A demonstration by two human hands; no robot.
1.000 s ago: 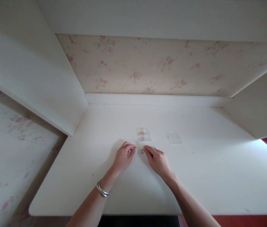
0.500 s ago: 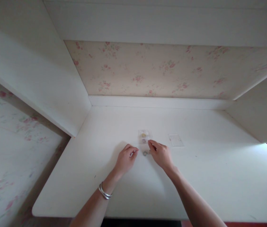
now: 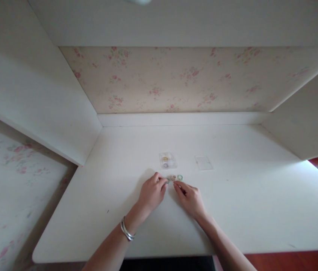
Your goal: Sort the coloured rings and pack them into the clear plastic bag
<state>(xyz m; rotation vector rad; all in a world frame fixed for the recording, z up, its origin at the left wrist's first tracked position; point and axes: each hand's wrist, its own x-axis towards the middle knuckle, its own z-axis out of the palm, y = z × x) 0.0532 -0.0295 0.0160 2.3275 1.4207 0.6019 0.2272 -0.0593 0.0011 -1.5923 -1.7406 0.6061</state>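
Lower centre: left hand (image 3: 152, 191) pinches a greenish ring (image 3: 168, 181), probably light, best held by rim; right hand (image 3: 190, 199) nearly closed, content unclear.

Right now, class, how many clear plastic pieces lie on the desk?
2: beyond the left hand, a tray holding small coloured items; to the tray's right, a flat panel.

The box (image 3: 172, 162) and the flat lid (image 3: 204, 163) look like clear, thin plastic, smooth and faintly glossy. The rings (image 3: 180, 177) are too small to tell their material. The bangle (image 3: 124, 230) is bright, polished metal. The bench (image 3: 255, 214) has a smooth white finish with a soft sheen; the side panel (image 3: 43, 90) looks smooth and matt. The wallpaper (image 3: 139, 81) looks like matt printed paper.
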